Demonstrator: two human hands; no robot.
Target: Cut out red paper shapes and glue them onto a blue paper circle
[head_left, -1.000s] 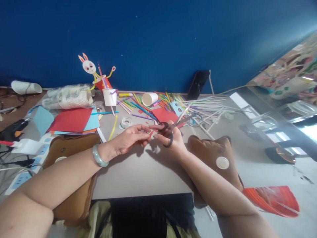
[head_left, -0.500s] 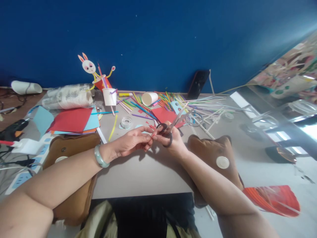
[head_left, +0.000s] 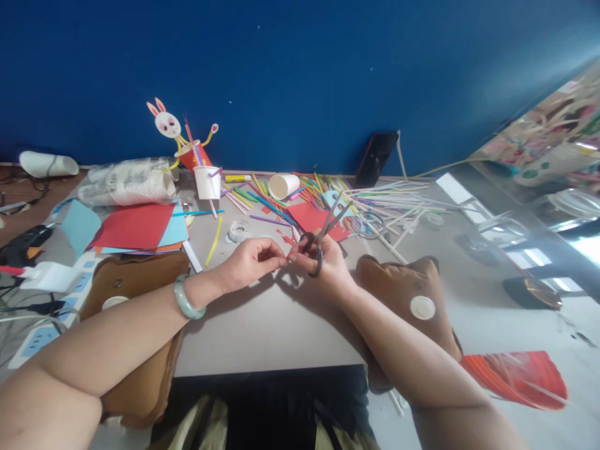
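Note:
Over the middle of the table, my left hand point(head_left: 255, 261) pinches a tiny red piece point(head_left: 288, 257), probably paper, between thumb and fingertips; most of it is hidden. My right hand point(head_left: 330, 265) meets it from the other side, its thumb and fingertip at the same red piece. Black-handled scissors point(head_left: 327, 226) hang in my right hand, the loops around or against its fingers and the parted blades pointing up and away. Beyond the hands lie a red paper sheet point(head_left: 315, 219) and small red cut scraps point(head_left: 285, 237). A tape roll point(head_left: 239, 231) sits to the left.
Colored sticks point(head_left: 398, 200) are strewn along the back with a paper cup point(head_left: 283, 186) on its side. A rabbit figure point(head_left: 167, 125), bagged cups point(head_left: 131, 184) and colored paper point(head_left: 134, 226) stand left. Brown cushions point(head_left: 398, 284) lie under both arms; a phone point(head_left: 376, 159) leans against the wall.
My left fingers have drawn together into a tighter pinch, and the hand has shifted slightly left. The scissors have turned more upright in my right hand.

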